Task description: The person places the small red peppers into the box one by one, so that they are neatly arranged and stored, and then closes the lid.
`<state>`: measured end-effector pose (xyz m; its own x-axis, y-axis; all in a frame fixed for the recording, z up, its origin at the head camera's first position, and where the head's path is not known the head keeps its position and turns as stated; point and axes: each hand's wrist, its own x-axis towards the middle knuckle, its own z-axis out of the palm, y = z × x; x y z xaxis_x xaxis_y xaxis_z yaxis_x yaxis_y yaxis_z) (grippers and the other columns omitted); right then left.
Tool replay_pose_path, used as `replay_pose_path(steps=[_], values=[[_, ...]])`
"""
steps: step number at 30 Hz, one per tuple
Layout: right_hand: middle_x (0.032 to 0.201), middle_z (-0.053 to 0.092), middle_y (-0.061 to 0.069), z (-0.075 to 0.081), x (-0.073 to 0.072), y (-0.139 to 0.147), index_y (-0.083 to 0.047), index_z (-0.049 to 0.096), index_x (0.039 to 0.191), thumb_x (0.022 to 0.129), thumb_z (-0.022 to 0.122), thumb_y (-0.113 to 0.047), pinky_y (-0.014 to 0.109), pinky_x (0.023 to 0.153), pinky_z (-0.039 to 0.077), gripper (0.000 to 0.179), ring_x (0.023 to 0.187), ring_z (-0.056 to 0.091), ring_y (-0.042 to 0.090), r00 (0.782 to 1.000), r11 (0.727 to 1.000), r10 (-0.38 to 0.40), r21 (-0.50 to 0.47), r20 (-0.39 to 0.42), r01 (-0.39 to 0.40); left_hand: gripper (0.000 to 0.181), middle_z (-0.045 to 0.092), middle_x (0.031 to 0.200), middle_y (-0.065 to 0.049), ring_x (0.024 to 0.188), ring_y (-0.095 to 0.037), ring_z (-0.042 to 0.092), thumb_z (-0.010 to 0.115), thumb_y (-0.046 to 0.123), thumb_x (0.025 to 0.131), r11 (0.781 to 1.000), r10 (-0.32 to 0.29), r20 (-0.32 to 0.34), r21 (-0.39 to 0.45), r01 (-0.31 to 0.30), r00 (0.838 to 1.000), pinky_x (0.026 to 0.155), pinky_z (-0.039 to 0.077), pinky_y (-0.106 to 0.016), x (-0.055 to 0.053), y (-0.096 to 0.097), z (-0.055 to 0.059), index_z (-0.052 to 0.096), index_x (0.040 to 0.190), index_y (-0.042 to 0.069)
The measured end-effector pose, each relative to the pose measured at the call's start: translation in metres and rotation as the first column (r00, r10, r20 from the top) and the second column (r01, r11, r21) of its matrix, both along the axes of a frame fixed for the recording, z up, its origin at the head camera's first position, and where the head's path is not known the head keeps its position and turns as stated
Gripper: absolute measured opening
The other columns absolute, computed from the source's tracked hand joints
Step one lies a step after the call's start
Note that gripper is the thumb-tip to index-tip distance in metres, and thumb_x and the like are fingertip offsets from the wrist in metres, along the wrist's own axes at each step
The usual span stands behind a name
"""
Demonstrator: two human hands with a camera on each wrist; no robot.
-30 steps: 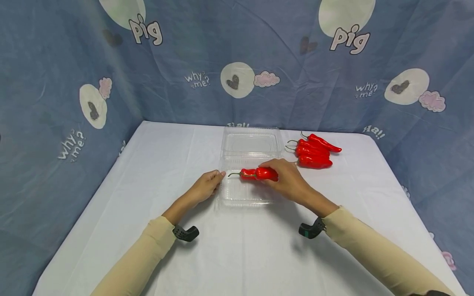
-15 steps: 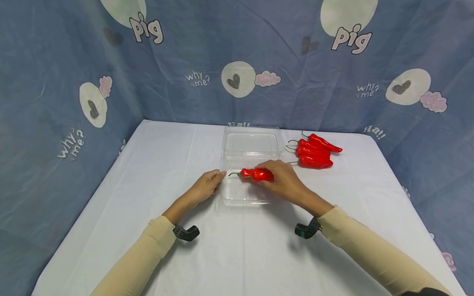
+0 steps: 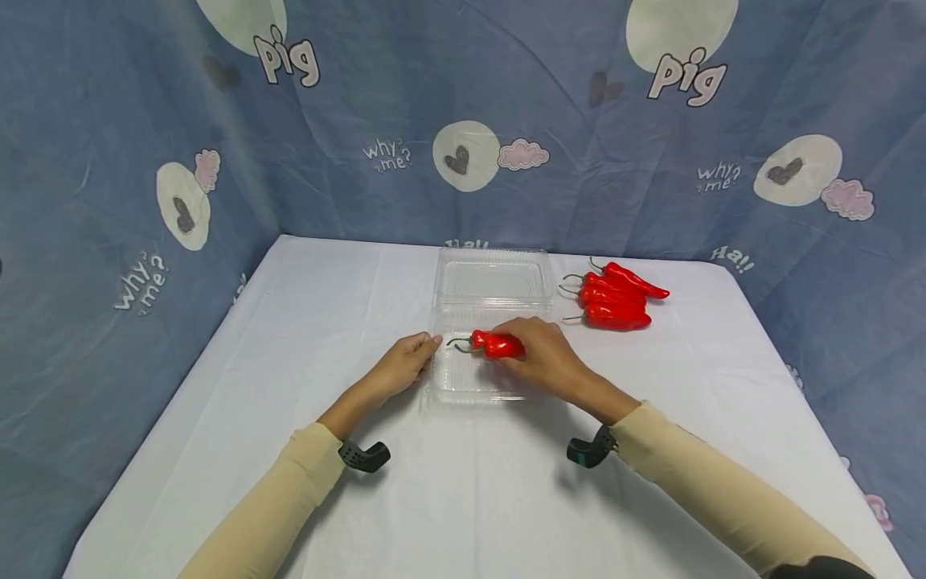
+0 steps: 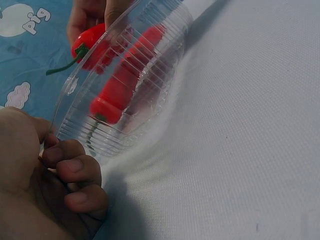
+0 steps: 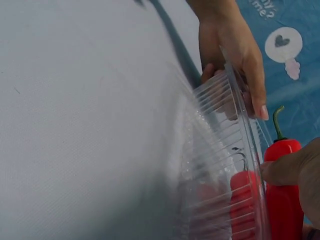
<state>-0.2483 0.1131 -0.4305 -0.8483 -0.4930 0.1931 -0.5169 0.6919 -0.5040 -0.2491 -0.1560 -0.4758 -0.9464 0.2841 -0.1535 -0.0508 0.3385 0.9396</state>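
- Red pepper [image 3: 504, 346] is sitting in the right grip [image 3: 546, 358]; thumb and fingers are pinching around its body, gap only as wide as the pepper.
- Its green stem is sticking out leftward, toward the left grip [image 3: 402, 366].
- Left grip is pinching the left rim of the clear plastic container [image 3: 463, 379]; thumb and fingertips are meeting on that rim, remaining fingers are curling below it.
- Held pepper is hanging over the container's base half; in the left wrist view it is showing above the rim line.
- Second red pepper [image 4: 116, 90] is lying inside the base, stem also pointing left. Held one is partly covering it from the head view; contact between the two: cannot tell.
- Clear lid [image 3: 493, 281] is lying folded back on the far side of the base, top edge near the backdrop.
- Red pepper group [image 3: 615, 299] is resting to the right of the lid, bunched together, stems pointing left, tips right.
- Black wrist units are hanging at both wrists, left one [image 3: 364, 457], right one [image 3: 589, 449]; tan sleeves [image 3: 278, 490] are covering the forearms.
- White cloth [image 3: 318, 314] is covering the bench.
- Blue printed backdrop [image 3: 325, 201] is hanging behind and along both sides.
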Motion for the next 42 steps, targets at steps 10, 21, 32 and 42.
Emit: replay_pose_path(steps=[10, 21, 32, 42], values=[[0.117, 0.071, 0.000, -0.004, 0.000, -0.006, -0.017, 0.070, 0.125, 0.081, 0.086, -0.020, 0.046, 0.097, 0.043, 0.047, 0.108, 0.060, 0.021, 1.000, 0.999, -0.001, 0.036, 0.022, 0.000, 0.042, 0.039, 0.063, 0.003, 0.054, -0.011, 0.033, 0.045, 0.037, 0.109, 1.000, 0.001, 0.008, 0.003, -0.001, 1.000, 0.049, 0.029, -0.024, 0.000, 0.000, 0.001, 0.042, 0.076, 0.011], [0.120, 0.070, 0.001, -0.006, 0.002, -0.012, -0.017, 0.069, 0.126, 0.081, 0.087, -0.023, 0.047, 0.097, 0.043, 0.049, 0.111, 0.059, 0.023, 0.999, 0.998, -0.011, 0.059, 0.033, 0.009, 0.041, 0.040, 0.063, 0.003, 0.053, -0.011, 0.033, 0.045, 0.036, 0.109, 1.000, 0.003, 0.008, 0.009, -0.004, 1.000, 0.049, 0.029, -0.023, -0.001, 0.000, 0.000, 0.042, 0.076, 0.011], [0.116, 0.071, 0.001, -0.006, 0.002, -0.015, -0.016, 0.070, 0.123, 0.081, 0.087, -0.022, 0.045, 0.095, 0.045, 0.046, 0.107, 0.061, 0.023, 1.000, 0.998, 0.002, 0.066, 0.007, -0.003, 0.041, 0.039, 0.063, 0.003, 0.054, -0.011, 0.033, 0.046, 0.034, 0.109, 1.000, 0.015, 0.013, 0.019, -0.016, 1.000, 0.049, 0.028, -0.023, 0.000, 0.001, 0.001, 0.042, 0.076, 0.011], [0.116, 0.071, 0.002, -0.010, 0.003, -0.019, -0.012, 0.070, 0.123, 0.081, 0.087, -0.023, 0.044, 0.096, 0.047, 0.047, 0.108, 0.063, 0.022, 1.000, 0.993, 0.012, 0.115, 0.010, -0.013, 0.041, 0.040, 0.063, 0.003, 0.054, -0.012, 0.033, 0.046, 0.036, 0.109, 1.000, 0.007, 0.018, 0.020, -0.008, 1.000, 0.050, 0.029, -0.023, 0.000, 0.000, 0.001, 0.043, 0.076, 0.011]])
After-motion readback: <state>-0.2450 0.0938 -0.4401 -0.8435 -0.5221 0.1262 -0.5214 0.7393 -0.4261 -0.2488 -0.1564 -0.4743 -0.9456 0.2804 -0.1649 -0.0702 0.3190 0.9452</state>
